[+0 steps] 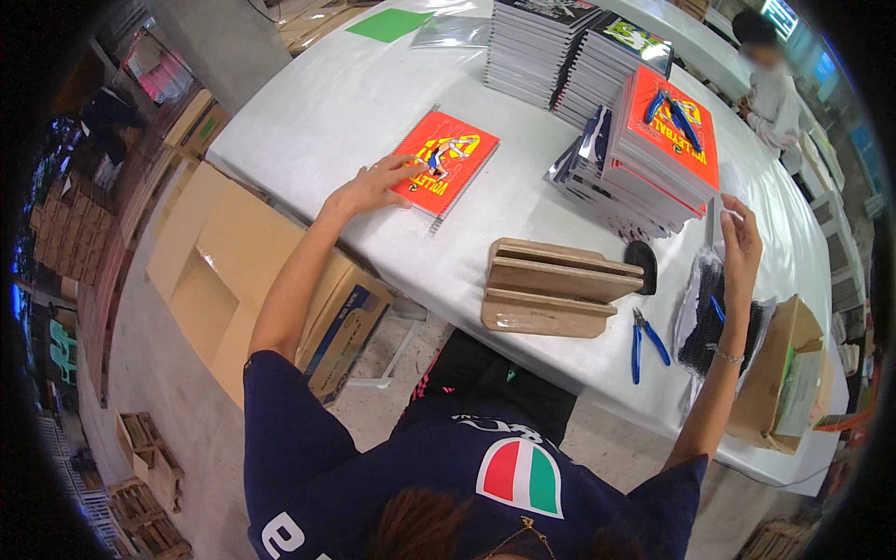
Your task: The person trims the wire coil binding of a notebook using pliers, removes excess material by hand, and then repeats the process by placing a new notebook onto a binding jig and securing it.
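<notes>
A red notebook (446, 166) with a cartoon figure on its cover lies on the white-covered table. My left hand (378, 182) rests over its left edge, fingers spread. A wire coil runs along the notebook's right side and sticks out past the lower corner. My right hand (740, 229) is raised beside a tall stack of red notebooks (665, 140), its fingers loosely curved and apart; I see nothing held in it. Below that hand lies a bundle of thin black coils (702, 313) on white wrapping. Blue-handled cutters (679, 121) lie on the stack.
A grooved wooden stand (560, 289) and another pair of blue cutters (648, 343) are near the table's front edge. Dark-covered notebook stacks (534, 56) stand at the back. Cardboard boxes sit left (233, 271) and right (779, 373). A person (773, 98) is at the far right.
</notes>
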`<state>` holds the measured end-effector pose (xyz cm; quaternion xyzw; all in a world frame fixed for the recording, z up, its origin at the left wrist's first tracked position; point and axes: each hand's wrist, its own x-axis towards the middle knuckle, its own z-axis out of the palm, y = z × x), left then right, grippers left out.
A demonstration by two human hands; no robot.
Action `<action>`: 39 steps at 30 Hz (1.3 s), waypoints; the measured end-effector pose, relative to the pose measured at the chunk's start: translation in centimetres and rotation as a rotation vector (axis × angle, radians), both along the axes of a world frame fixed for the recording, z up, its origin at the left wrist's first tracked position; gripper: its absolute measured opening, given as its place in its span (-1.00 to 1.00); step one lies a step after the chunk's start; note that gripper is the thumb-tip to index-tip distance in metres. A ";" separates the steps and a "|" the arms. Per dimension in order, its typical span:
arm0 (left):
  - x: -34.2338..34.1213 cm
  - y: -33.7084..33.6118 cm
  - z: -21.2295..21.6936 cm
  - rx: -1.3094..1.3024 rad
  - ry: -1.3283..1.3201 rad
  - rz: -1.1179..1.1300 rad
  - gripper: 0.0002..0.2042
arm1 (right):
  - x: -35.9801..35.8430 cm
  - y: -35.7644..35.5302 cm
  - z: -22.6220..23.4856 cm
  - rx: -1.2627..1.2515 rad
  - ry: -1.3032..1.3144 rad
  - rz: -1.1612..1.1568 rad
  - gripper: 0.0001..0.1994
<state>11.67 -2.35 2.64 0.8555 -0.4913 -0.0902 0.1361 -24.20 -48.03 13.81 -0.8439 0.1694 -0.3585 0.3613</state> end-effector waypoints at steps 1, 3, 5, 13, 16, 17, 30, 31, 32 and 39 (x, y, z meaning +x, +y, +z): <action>0.2 0.0 0.0 -0.017 -0.011 -0.010 -0.24 | 0.7 -0.4 -0.1 0.017 -0.045 0.019 -0.71; 0.4 -0.1 -0.1 -0.052 -0.034 -0.031 -0.26 | 2.0 -1.2 0.1 0.029 -0.134 0.043 -0.64; 0.4 0.3 -0.4 -0.092 0.011 -0.005 -0.28 | 3.2 -0.6 1.1 0.109 -0.125 -0.024 -0.61; 1.3 1.8 -1.1 -0.168 0.111 0.048 -0.30 | 5.3 -1.4 2.7 0.353 -0.057 0.049 -0.52; 1.5 1.6 -1.3 -0.161 0.112 0.036 -0.30 | 5.8 -2.4 2.4 0.421 -0.056 0.089 -0.50; 1.5 1.6 -1.3 -0.157 0.116 0.039 -0.30 | 6.0 -2.3 2.4 0.429 -0.038 0.056 -0.50; 2.7 2.8 -0.5 -0.116 0.093 -0.023 -0.40 | 7.9 -4.6 2.7 0.652 0.138 0.154 -0.44; 2.5 2.0 0.4 -0.017 0.106 0.013 -0.43 | 7.8 -4.9 2.5 0.670 0.135 0.155 -0.44; 2.2 1.0 1.8 0.081 0.114 0.047 -0.46 | 7.5 -5.3 2.4 0.678 0.119 0.148 -0.44; 5.3 -7.1 0.0 -0.309 -0.068 0.231 -0.43 | 8.0 -3.7 2.3 0.695 0.061 0.124 -0.45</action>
